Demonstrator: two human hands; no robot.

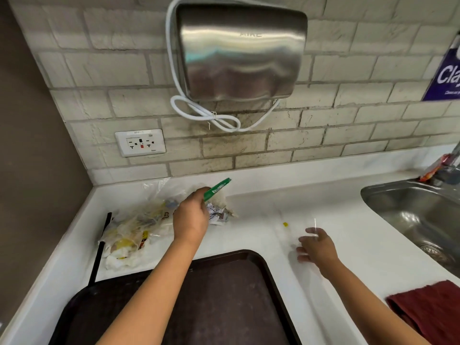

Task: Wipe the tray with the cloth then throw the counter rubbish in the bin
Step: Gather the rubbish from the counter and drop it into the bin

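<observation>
Nearest, dark tray (224,295); left hand (191,220) pinches a green wrapper (217,189) (over crumpled rubbish (134,232)); right hand (316,247) hovers, fingers spread and holding nothing.

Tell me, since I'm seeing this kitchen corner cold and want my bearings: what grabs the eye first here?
The steel hand dryer on the brick wall dominates the top of the view, its white cord looped below. Beneath it, a heap of crumpled plastic rubbish sits in the counter's left corner, where the left hand grips a green wrapper. Nearest the camera lies a dark tray, with a red cloth at the right beside the sink.
</observation>
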